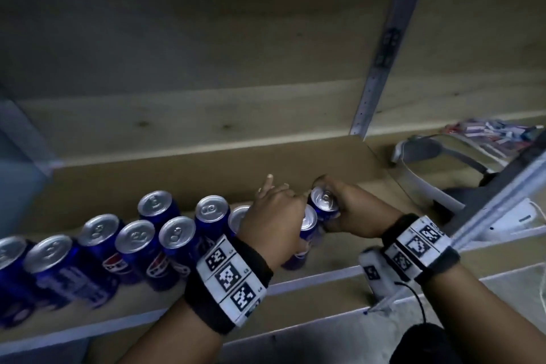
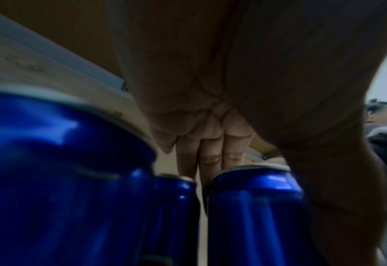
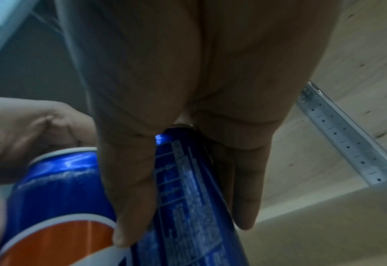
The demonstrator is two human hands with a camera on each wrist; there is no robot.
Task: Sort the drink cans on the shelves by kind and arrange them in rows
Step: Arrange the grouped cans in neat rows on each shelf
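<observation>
From the head camera, a double row of tall, slim blue aluminium cans with silver pull-tab lids [image 1: 177, 233] already stands along the pale wooden shelf board [image 1: 206, 162], all seemingly one kind, so the sorting here looks well advanced, with the right end of the rows apparently unfinished. There the left hand [image 1: 273, 216] curls over a front-row blue can with a silver lid [image 1: 308, 223], some fingers lifted behind it, while the right hand [image 1: 351, 213] grips a rear blue can tilted slightly toward the camera [image 1: 324, 201], just beside the other; it seems about to be seated at the back row's end. A white plastic headset-like device [image 1: 428, 165] lies on the shelf further right. The left wrist camera shows smooth, glossy blue can walls [image 2: 256, 207] with rounded shoulders and thin pale rims, upright and packed close, the palm above one and the fingers [image 2: 210, 154] reaching down behind it. The right wrist camera shows the right hand's fingers [image 3: 130, 180] wrapped round a slim blue can printed with fine white text [image 3: 187, 198], beside a can bearing a red, white and blue round logo [image 3: 58, 207], against knotty pale plywood and a perforated grey metal upright [image 3: 342, 136].
</observation>
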